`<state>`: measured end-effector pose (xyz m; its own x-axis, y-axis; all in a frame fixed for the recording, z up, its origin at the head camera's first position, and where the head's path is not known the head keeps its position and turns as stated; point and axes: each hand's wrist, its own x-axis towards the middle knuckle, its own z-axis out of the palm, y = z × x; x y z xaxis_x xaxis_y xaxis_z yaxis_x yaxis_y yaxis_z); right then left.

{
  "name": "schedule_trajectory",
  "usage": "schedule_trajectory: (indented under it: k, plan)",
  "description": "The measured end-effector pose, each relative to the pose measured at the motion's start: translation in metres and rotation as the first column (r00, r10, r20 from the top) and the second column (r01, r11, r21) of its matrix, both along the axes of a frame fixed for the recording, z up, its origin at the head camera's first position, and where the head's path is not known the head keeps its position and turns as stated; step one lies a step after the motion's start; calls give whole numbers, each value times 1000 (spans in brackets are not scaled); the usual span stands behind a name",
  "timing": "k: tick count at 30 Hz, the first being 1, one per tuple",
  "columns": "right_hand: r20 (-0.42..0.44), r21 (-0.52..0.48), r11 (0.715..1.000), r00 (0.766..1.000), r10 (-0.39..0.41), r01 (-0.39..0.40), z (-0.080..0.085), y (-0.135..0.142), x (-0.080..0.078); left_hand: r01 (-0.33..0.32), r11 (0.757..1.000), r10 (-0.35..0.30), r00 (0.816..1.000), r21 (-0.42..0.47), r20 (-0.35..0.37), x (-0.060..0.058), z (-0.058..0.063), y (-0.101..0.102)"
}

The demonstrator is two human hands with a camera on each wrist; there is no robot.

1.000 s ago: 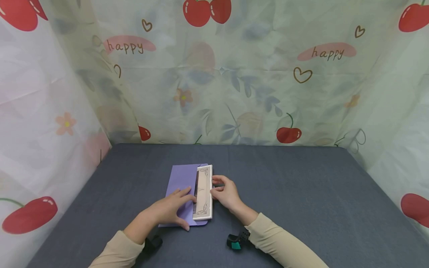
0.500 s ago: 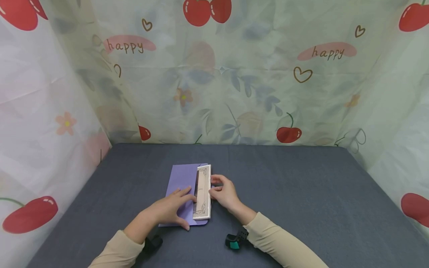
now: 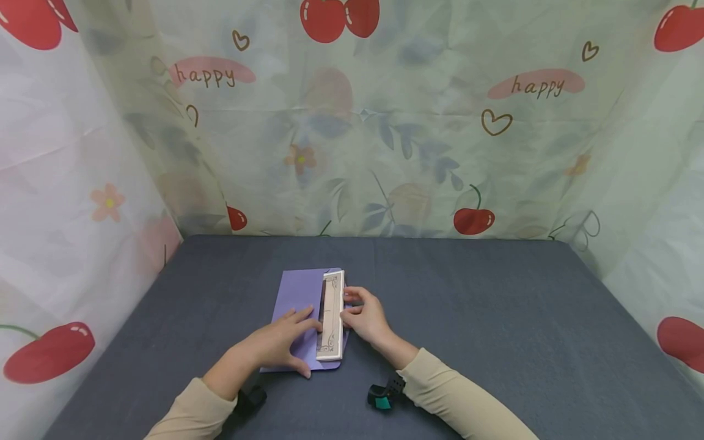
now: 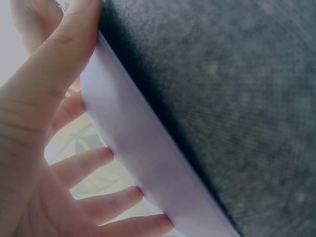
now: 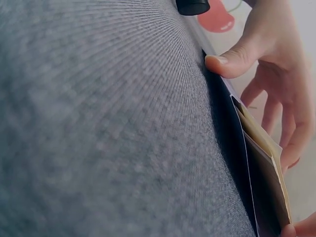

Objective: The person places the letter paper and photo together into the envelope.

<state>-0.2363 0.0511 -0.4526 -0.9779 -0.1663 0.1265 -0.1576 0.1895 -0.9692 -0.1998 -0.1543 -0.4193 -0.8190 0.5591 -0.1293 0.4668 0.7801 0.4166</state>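
Note:
A flat purple folder (image 3: 299, 290) lies near the middle of the table. Over its right side lies a long cream card strip (image 3: 332, 318) with ornamental scrollwork and a pale border. My left hand (image 3: 269, 345) rests on the purple cover with fingers spread, its index fingertip near the strip's left side. At the strip's right edge, my right hand (image 3: 371, 315) pinches it between thumb and bent fingers. In the right wrist view the cream pieces (image 5: 269, 168) stand raised at an angle above the lower layer, with a dark gap beneath, and a fingertip (image 5: 301, 228) touches their edge.
The dark grey table (image 3: 467, 318) carries the folder. A black wrist device with a green patch (image 3: 382, 400) sits under the right cuff, another black one (image 3: 252, 400) at the left. A cherry-patterned curtain (image 3: 407, 140) hangs behind and at both sides.
My right hand and the strip's right edge have moved slightly left, and more purple shows at the right of the strip. My left hand stays in place.

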Motion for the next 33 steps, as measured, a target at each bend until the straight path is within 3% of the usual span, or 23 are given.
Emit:
schedule_trajectory:
  k: [33]
  plan:
    - [-4, 48, 999, 1000, 18, -18, -1, -6, 0, -2, 1000, 2, 1000, 13, 7, 1, 0, -1]
